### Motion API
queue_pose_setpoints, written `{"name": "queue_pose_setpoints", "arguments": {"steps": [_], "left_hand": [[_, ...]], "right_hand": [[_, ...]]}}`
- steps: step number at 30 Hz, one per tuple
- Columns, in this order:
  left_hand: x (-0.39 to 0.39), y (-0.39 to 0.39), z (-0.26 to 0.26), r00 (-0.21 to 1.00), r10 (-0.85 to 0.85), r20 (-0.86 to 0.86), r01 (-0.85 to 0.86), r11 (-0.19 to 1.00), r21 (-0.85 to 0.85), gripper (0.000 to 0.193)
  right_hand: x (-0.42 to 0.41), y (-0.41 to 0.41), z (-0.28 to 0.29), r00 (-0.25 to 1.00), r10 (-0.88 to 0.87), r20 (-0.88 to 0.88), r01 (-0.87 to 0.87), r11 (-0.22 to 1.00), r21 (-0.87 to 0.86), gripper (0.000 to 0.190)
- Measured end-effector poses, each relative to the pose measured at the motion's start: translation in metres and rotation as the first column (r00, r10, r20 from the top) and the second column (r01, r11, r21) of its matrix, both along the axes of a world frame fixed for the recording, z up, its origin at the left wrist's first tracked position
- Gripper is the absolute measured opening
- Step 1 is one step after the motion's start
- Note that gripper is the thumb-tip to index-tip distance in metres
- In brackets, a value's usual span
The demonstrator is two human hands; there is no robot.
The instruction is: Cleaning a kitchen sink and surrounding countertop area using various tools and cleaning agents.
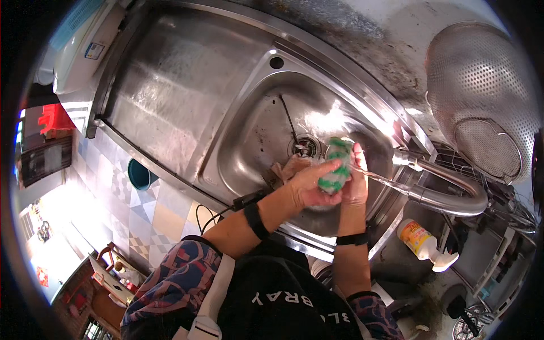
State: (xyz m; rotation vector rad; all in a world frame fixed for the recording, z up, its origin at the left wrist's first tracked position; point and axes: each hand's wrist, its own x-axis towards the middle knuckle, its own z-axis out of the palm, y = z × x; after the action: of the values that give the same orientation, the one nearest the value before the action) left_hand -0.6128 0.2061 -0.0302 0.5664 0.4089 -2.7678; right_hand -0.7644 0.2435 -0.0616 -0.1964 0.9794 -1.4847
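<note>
Over the right part of the stainless steel sink (255, 127), both hands are closed around a green-and-white striped piece (335, 170) that looks like a scrubbing sponge. My left hand (312, 182) grips it from the left, thumb across its front. My right hand (357, 182) is behind and to its right, its fingers partly hidden; whether something else lies between the hands cannot be told. Water from the steel tap (463, 204) runs onto the right hand and the striped piece. Left of the hands lies a crumpled brownish thing (293, 168), near the drain (304, 146).
A thin dark stick (288, 114) reaches into the drain. Left of the sink extends a steel drainboard (182, 85). A large perforated steel colander (476, 76) stands at the upper right, with a spray bottle (416, 240) below the tap. A teal bucket (141, 174) is on the tiled floor.
</note>
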Motion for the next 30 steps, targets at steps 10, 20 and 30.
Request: {"name": "queue_pose_setpoints", "arguments": {"steps": [10, 20, 30], "left_hand": [[-0.013, 0.012, 0.075, 0.837, 0.533, -0.123, -0.502, 0.838, 0.214, 0.052], [0.018, -0.013, 0.006, 0.818, -0.184, 0.546, 0.420, 0.838, -0.347, 0.030], [-0.017, -0.028, -0.056, 0.477, 0.234, 0.847, 0.879, -0.104, -0.466, 0.034]], "right_hand": [[0.065, -0.035, 0.050, 0.812, 0.261, 0.522, 0.058, 0.853, -0.518, 0.037], [0.038, -0.057, 0.048, 0.857, 0.399, -0.327, -0.325, 0.909, 0.260, 0.033], [0.028, -0.038, -0.018, 0.792, 0.075, -0.606, 0.133, 0.948, 0.291, 0.022]]}}
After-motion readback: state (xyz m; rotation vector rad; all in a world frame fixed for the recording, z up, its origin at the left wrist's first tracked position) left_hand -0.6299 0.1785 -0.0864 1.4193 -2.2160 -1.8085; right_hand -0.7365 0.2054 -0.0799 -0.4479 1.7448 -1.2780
